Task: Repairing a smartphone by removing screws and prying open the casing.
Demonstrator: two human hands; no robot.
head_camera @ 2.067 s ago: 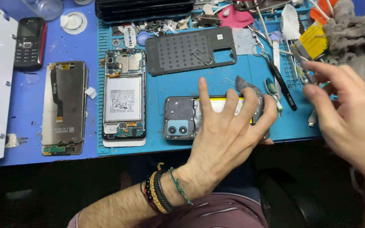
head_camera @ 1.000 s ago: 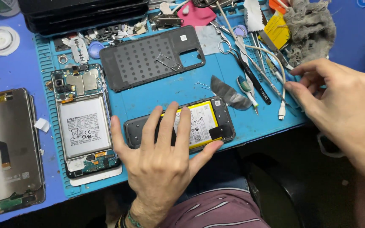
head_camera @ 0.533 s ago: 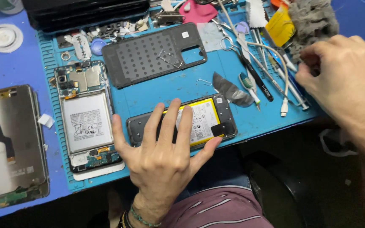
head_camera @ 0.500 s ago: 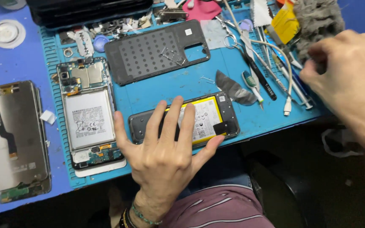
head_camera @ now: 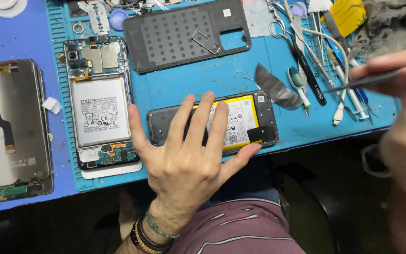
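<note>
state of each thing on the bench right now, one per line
left hand: flat, fingers spread, pressing on the opened phone
opened phone: back off, yellow battery exposed, lying flat
right hand: pinching tweezers, lifted off the mat
second phone: back off, white battery and boards exposed
back cover: detached, inner side up
screen panel: separate, face down

A detached display panel (head_camera: 12,129) lies face down at the nine o'clock edge of the counter (head_camera: 19,33), a tall dark-grey rectangle with a black ribbon strip down it and a small white sticker near its lower end. Just toward three o'clock of it, an opened phone shows a white rectangular battery label (head_camera: 100,110) with black print. Near the centre, a yellow-edged white battery label (head_camera: 239,123) sits in another open phone (partly under the left hand (head_camera: 186,164)), and a small white square sticker (head_camera: 227,12) marks the black back cover at twelve o'clock.
</note>
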